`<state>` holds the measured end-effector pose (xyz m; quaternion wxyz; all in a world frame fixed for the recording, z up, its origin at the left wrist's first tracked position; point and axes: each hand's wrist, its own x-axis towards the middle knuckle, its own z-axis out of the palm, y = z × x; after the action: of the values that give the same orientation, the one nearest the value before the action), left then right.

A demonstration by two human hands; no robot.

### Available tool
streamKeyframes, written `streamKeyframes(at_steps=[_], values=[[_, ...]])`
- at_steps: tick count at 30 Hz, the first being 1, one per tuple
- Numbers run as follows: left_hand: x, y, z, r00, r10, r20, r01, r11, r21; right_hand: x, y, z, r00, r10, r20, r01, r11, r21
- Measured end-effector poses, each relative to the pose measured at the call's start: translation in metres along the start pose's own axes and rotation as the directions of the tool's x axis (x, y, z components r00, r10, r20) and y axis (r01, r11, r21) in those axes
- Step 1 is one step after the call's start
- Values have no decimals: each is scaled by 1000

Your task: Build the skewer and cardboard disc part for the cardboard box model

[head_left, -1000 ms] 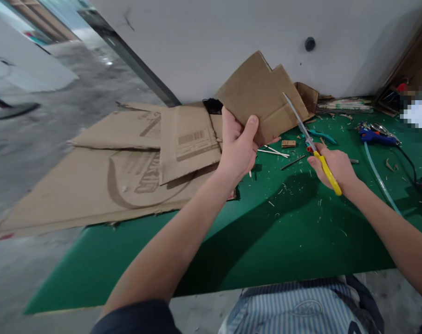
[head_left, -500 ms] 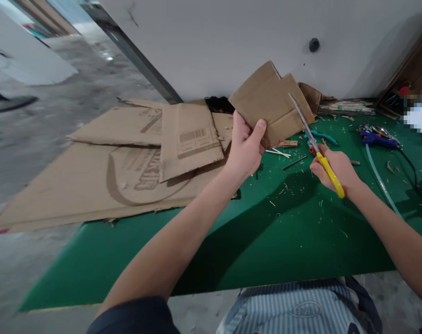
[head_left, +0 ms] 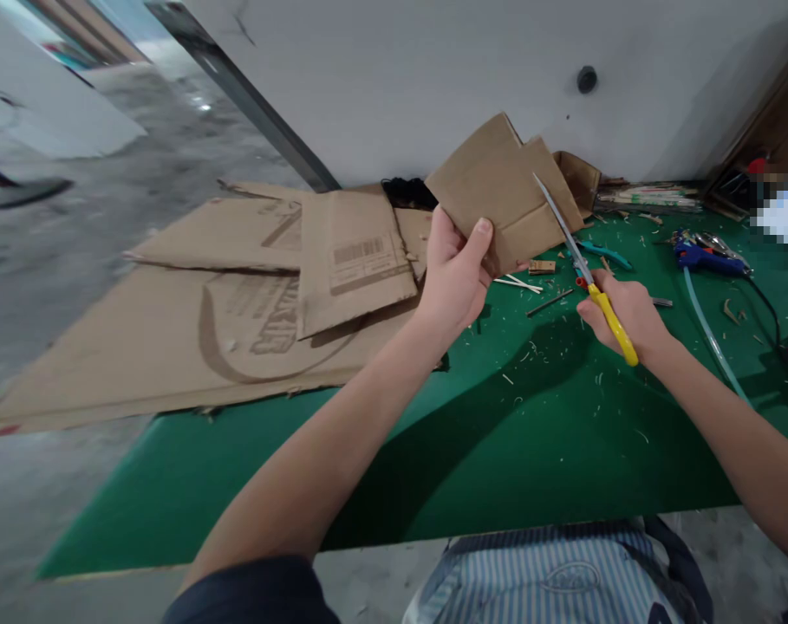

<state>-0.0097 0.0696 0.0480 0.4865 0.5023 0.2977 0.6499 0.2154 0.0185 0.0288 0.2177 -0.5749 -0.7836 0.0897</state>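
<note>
Between thumb and fingers, my left hand [head_left: 455,273] grips a brown piece of cardboard [head_left: 504,186] by its lower edge, holding it raised above the green table. The piece has a stepped top edge and a crease across its right part. My right hand [head_left: 628,308] is closed on scissors [head_left: 611,322] with yellow handles, tilted up to the left. One blade lies in front of the right part of the cardboard; the other blade is hidden, probably behind it. The red inner part of the handle shows near my fingers.
Large flattened cardboard sheets [head_left: 172,338] cover the left of the green table [head_left: 498,468]. At right lie a blue glue gun [head_left: 709,258], its cord and a clear tube. Teal-handled pliers [head_left: 605,253], thin sticks [head_left: 520,284] and scraps are behind my hands. A white wall [head_left: 433,78] rises at the back.
Both hands have shifted very slightly left, and the scissors have moved a little left and up across the cardboard. My grips look the same.
</note>
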Motion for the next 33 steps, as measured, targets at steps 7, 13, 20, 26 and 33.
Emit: streamKeyframes(at_steps=[7,13,20,26,33], values=[[28,34,-31,989,29,-143,-29,1000,-4,-2,-6,0,996,-20,91,6,989,148],[51,51,-67,977,186,-101,-165,969,185,2,9,-10,996,-30,85,10,974,225],[49,48,-67,956,286,-73,-248,912,327,-1,10,-18,984,-67,167,46,991,127],[42,56,-57,945,318,72,-319,854,412,-3,5,-16,974,-117,194,107,992,60],[40,54,-48,939,333,89,-341,853,395,-3,2,-14,967,-149,207,145,989,34]])
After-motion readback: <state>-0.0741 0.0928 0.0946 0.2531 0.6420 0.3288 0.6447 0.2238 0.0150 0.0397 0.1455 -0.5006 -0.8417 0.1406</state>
